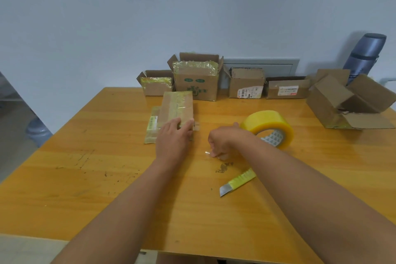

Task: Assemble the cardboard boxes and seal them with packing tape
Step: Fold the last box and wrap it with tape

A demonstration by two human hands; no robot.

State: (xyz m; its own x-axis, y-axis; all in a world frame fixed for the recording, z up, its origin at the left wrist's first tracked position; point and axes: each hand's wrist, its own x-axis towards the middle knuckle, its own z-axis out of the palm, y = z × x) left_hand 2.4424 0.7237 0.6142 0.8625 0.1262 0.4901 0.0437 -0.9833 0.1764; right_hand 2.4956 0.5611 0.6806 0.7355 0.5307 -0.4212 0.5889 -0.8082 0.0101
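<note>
A small flat cardboard box [177,106] with tape along its top lies mid-table, with flaps spread on its left side. My left hand [174,140] rests on the box's near end with straight fingers. My right hand [222,141] is curled, and its fingertips pinch a strip of clear tape [209,153] just above the tabletop. Right behind that hand stands the yellow tape roll [269,125] on its edge. A yellow utility knife [237,182] lies under my right forearm with its blade out.
Several cardboard boxes line the wall: a small one [156,83], a taller open one [196,80], two labelled ones [246,83] [288,89], and a tipped open box [347,100] at the right. A grey flask [364,55] stands behind it. The wooden table [85,178] has scuff marks.
</note>
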